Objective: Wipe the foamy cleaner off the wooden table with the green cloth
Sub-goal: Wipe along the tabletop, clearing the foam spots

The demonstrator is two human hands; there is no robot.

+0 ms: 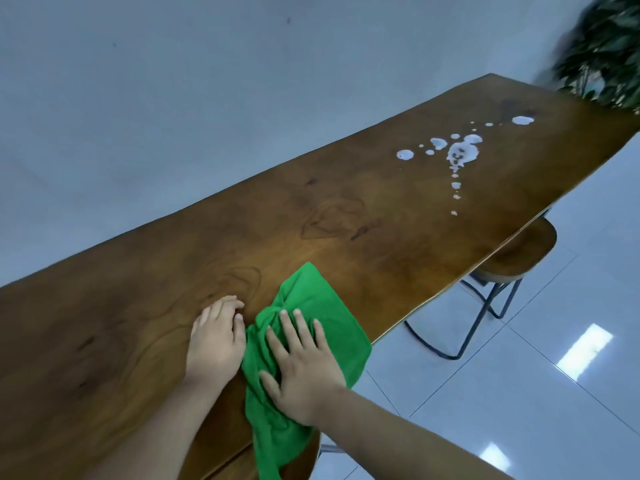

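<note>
A: The green cloth?
B: Soft, light, rumpled — at the near edge of the counter. The right hand lies flat on it, fingers spread; the left hand rests loose beside it. Palm pressure should drag it. The foam lies well apart.

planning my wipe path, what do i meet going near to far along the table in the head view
green cloth under the right hand → bare stretch of wooden table → foamy cleaner spots → leafy plant at the far end
</note>
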